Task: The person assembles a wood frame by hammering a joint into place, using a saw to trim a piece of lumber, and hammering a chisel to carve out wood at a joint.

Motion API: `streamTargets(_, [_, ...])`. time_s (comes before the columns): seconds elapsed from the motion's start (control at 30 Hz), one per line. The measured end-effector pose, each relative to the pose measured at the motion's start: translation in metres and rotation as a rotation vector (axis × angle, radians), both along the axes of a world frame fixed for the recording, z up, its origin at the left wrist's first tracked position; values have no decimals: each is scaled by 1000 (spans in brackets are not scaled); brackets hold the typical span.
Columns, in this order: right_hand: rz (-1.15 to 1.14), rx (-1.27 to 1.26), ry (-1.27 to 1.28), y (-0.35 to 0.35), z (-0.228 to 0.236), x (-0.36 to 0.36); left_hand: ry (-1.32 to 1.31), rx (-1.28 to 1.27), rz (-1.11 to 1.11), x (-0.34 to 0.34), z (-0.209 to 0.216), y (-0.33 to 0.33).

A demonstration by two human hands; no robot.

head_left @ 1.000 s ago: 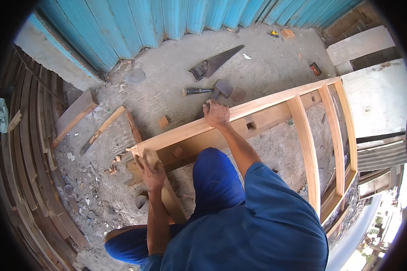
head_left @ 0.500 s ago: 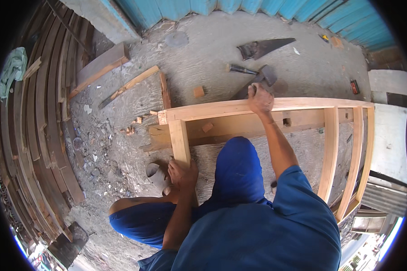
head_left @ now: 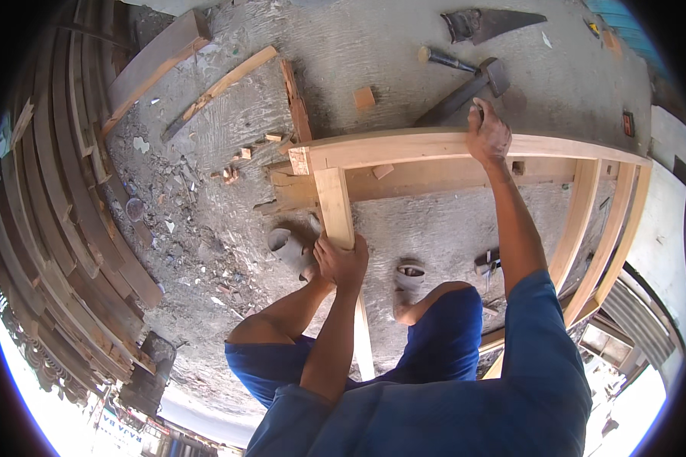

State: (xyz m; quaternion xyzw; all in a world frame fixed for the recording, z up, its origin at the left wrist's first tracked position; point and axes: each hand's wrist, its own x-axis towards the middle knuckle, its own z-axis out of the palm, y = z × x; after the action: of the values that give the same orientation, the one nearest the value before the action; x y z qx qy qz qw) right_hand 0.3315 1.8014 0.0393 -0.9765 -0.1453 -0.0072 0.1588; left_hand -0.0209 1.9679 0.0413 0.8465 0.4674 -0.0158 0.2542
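My left hand (head_left: 341,263) is closed around a pale wooden crosspiece (head_left: 334,202), whose far end meets the left part of a long rail (head_left: 404,148). Whether the two are joined tightly there, I cannot tell. Farther along, my right hand (head_left: 489,135) grips this rail from above, with its fingers over the far edge. Rail and crosspieces form a wooden frame, with more crosspieces (head_left: 578,217) on the right. Beneath the rail lies a thick brown beam (head_left: 442,183) with square holes cut in it. Just beyond my right hand lies a hammer (head_left: 465,90).
A chisel (head_left: 443,58) and a handsaw (head_left: 495,25) lie on the concrete floor beyond the rail. Another tool (head_left: 486,263) lies inside the frame. Long dark planks (head_left: 61,190) are stacked at left. Offcuts (head_left: 364,97) and rubble are scattered about. My feet are inside and beside the frame.
The view has shifted, so the floor tools appear higher and farther right. My right knee has moved right and back, uncovering my right foot. Both hands keep their hold on the frame.
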Motion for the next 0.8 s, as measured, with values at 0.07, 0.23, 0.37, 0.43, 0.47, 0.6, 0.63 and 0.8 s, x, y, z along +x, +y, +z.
streamTargets(0.07, [-33, -159, -98, -3, 2, -4, 53, -71, 20, 6, 5, -2])
streamTargets(0.23, [-14, -263, 431, 9, 91, -191, 294, -428, -150, -18, 52, 43])
streamTargets(0.37, [113, -634, 1617, -72, 183, -334, 733, -514, -563, -62, 117, 107])
streamTargets(0.43, [141, -452, 1461, -114, 221, -379, 700, -453, -557, -84, 167, 115])
streamTargets(0.47, [240, -445, 1433, -115, 247, -377, 673, -453, -555, -126, 170, 128])
streamTargets(0.6, [233, -392, 1361, -156, 325, -374, 715, -506, -846, -207, 227, 113])
streamTargets(0.63, [350, -483, 1362, -164, 321, -378, 589, -458, -842, -280, 220, 112])
streamTargets(0.8, [658, -268, 963, -229, 310, -367, 318, -916, -28, -348, 281, 34])
